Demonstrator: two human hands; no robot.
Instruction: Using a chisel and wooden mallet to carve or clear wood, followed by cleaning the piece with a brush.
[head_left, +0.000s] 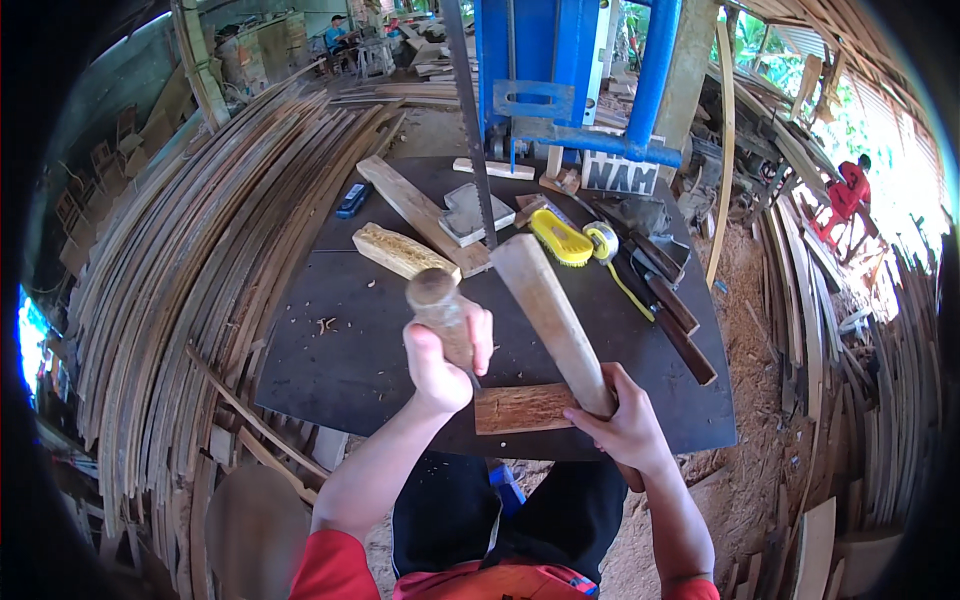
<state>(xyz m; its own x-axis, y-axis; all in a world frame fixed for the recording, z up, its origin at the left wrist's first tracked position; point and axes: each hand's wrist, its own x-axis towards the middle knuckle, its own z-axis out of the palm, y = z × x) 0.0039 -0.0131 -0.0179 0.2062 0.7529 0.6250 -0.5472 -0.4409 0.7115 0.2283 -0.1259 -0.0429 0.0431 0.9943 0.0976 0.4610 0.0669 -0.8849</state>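
My left hand [442,362] is wrapped round the upright wooden handle of a chisel [437,298], its rounded end uppermost. A little of the dark blade shows below the fist, by the left end of a reddish-brown wood block [522,409]. This block lies flat near the table's front edge. My right hand [628,420] grips a pale, squared, club-like wooden mallet [552,320]. The mallet slants up and left, its broad end raised to the right of the chisel handle. My right fingers hide part of the mallet and the block's right end.
On the dark table [340,360] lie a rough wood piece [405,250], a long board [415,205], a yellow brush [562,238], a tape measure [601,241] and several wooden-handled tools [685,340]. A saw blade [468,110] rises beside a blue machine [545,60]. Long planks [210,250] fill the left.
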